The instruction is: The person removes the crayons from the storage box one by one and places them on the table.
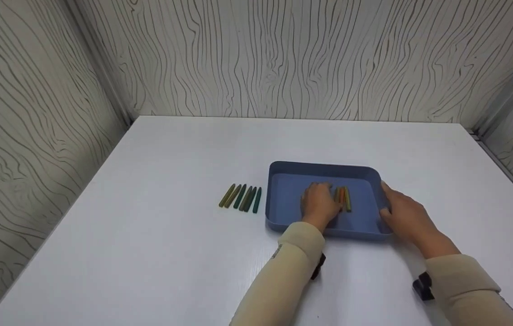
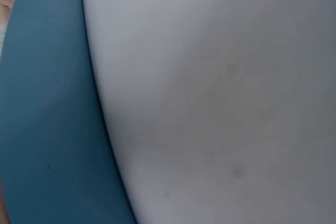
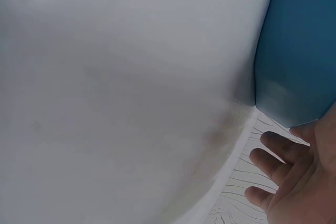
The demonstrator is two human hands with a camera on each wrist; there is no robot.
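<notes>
A blue rectangular tray (image 1: pixel 283 226) lies on the table. My left hand (image 1: pixel 321 201) reaches over its near wall, with curled fingers low inside it. It appears to pinch a crayon whose dark tip shows by the fingers; the rest is hidden. Right beside the thumb, several yellowish and orange crayons (image 1: pixel 348 199) lie side by side on the tray floor. At the tray's right wall is my right hand (image 1: pixel 408 217), touching the rim. In the right wrist view its fingers (image 3: pixel 270 163) stand spread and loose beside the tray's outer wall (image 3: pixel 294 51).
Left of the tray, several green and olive crayons (image 1: pixel 240 198) lie in a slanted row on the white table (image 1: pixel 148 235). Wood-grain patterned panels (image 1: pixel 261 59) stand behind the table and at both sides.
</notes>
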